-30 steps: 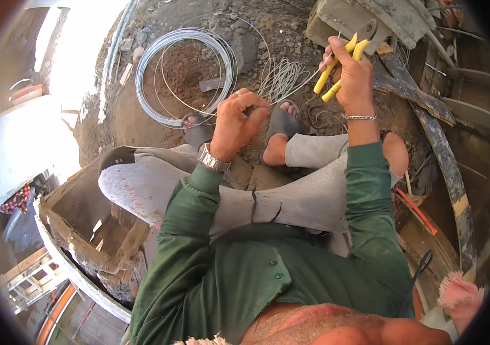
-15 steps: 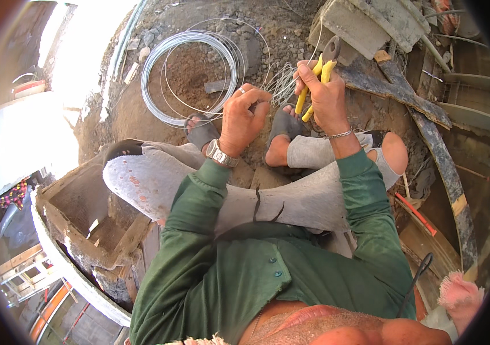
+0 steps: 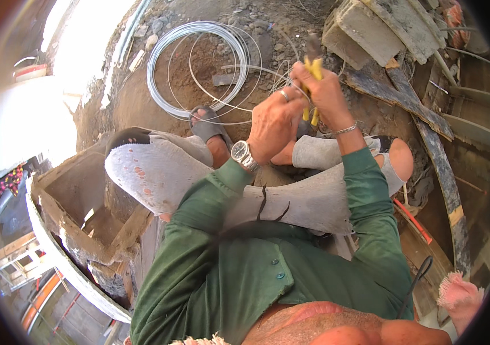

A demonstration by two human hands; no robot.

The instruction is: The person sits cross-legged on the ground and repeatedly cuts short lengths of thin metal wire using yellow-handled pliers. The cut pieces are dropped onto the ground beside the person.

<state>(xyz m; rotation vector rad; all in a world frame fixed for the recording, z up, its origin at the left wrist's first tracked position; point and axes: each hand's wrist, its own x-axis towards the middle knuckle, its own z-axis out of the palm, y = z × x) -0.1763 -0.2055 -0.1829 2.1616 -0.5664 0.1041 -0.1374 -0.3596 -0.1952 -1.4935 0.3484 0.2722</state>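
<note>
My right hand is closed round the yellow handles of a pair of pliers, whose dark jaws point away from me and are blurred. Close against it on the left, my left hand is closed, with strands of thin wire running to its fingers. The fingertips of both hands nearly meet, and the exact grip on the wire is partly hidden. Beyond my left hand lies a large coil of silvery wire on the dirt. A tangle of cut wire sits partly behind my hands.
Concrete blocks are stacked at the far right. Dark wooden planks cross on the ground below them. At my left stands a rough wooden box. My sandalled foot rests near the coil. A red bar lies at the right.
My left hand has moved right and away from me, up to my right hand. The pliers' handles have come closer together. Wire loops beside the coil have shifted.
</note>
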